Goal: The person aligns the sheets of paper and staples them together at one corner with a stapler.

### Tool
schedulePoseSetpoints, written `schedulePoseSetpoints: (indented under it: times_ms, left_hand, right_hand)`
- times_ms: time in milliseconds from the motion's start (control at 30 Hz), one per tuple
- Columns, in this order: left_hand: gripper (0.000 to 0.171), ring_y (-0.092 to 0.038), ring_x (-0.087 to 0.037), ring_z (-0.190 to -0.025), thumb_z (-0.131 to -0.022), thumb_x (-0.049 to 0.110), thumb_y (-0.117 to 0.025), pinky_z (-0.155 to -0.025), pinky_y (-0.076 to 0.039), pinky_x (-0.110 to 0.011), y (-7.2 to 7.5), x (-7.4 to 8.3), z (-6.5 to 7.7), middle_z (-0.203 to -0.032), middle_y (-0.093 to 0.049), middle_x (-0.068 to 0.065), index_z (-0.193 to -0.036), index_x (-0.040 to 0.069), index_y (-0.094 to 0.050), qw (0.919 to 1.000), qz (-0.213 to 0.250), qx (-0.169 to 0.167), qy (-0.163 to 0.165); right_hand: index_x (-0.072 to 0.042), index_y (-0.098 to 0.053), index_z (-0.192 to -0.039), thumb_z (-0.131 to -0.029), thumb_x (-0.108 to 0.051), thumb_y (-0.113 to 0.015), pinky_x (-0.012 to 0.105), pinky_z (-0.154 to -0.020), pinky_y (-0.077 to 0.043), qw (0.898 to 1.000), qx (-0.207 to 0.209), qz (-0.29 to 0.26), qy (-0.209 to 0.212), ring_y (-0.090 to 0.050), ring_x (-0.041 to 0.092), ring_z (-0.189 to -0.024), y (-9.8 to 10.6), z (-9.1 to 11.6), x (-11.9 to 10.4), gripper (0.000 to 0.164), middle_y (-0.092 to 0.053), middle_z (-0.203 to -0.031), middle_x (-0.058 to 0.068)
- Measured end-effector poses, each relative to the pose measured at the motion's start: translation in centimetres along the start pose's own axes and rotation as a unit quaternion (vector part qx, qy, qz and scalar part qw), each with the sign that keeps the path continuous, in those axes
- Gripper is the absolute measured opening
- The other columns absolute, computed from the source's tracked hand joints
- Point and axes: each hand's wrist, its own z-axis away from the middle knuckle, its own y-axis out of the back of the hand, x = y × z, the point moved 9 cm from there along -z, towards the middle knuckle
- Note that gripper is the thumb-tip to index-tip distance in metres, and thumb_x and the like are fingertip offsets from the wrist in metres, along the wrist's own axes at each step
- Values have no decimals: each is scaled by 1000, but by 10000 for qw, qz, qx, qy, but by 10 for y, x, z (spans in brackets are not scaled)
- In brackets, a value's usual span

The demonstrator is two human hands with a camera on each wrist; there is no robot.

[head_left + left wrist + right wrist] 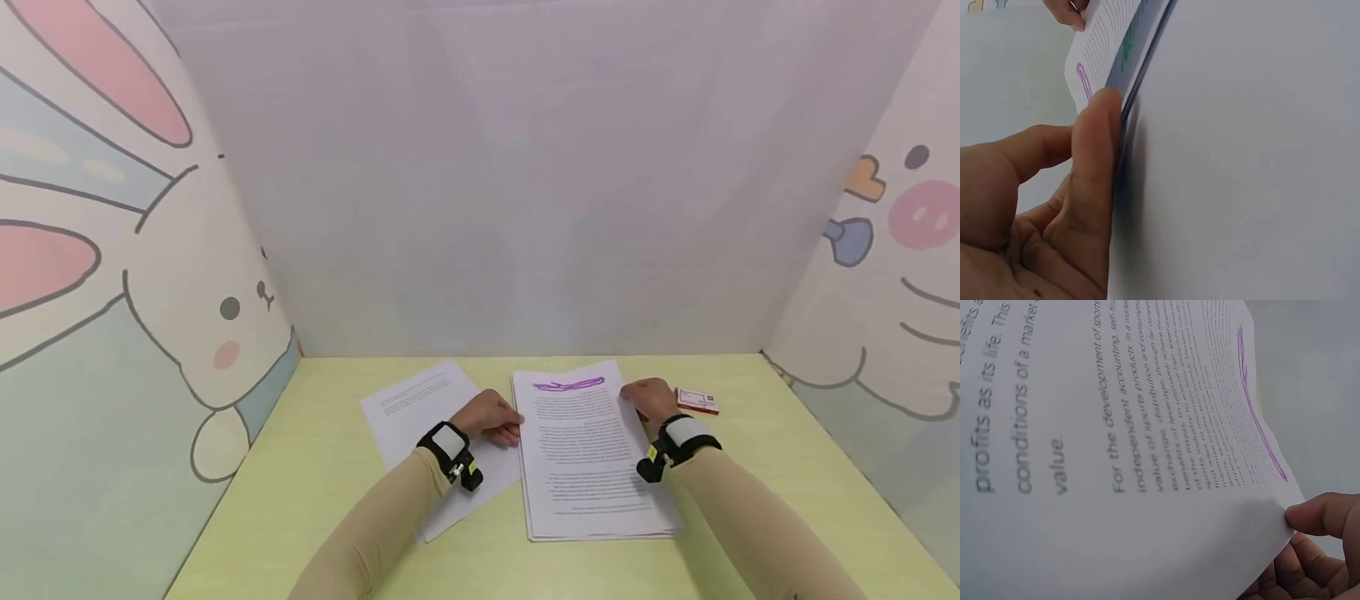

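A stack of printed paper [585,467] lies on the table, its top sheet marked with a purple scribble. My right hand [651,398] pinches that top sheet by its right edge near the far corner, thumb above and curled fingers below. The sheet [1166,531] bows upward there. At the left edge of the stack, my left hand [491,415] holds the paper between thumb and fingers. Under the lifted sheet, a green scribble [1129,44] shows on a shaded page. Another printed sheet [420,400] lies askew below my left hand.
A small red and white box [697,401] sits on the pale yellow table [772,467], just right of my right hand. A plain light wall [525,208] stands behind. Side panels carry cartoon drawings, a rabbit [187,317] on the left.
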Motion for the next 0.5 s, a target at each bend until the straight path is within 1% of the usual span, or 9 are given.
schedulePoseSetpoints:
  times_ms: [100,233,367,500]
  left_hand:
    - [18,-68,-13,-57,-97,11,-69,-53,-57,-25,-1,-1,0,-71,-71,-10,-86,-3,-75,10000,-45,10,31]
    - [19,-68,-13,-57,-97,11,-69,-53,-57,-25,0,-2,-1,-71,-70,-10,-86,-3,-75,10000,-24,9,74]
    - [19,-68,-13,-57,-97,11,-69,-54,-57,-25,0,-3,-3,-71,-70,-10,-87,-3,-75,9999,-15,-30,135]
    - [19,-68,-13,-57,-97,11,-68,-55,-58,-26,-1,-4,-3,-71,-70,-10,-87,-3,-74,9999,-40,-57,157]
  right_hand:
    - [12,-66,-97,-95,-11,-56,30,-57,-40,10000,-30,13,0,-48,17,-57,-1,2,2,25,-52,-64,3]
    - [11,-65,-94,-95,-10,-56,31,-56,-38,10000,1,-3,-24,-46,16,-56,0,2,3,24,-48,-62,3]
    - [11,-68,-99,-93,-11,-57,29,-55,-40,9999,74,66,-62,-49,16,-58,0,-1,5,24,-54,-66,5]
    - [11,-69,-104,-94,-11,-58,30,-55,-41,9999,92,82,-69,-49,17,-58,-1,-4,10,26,-54,-66,5]
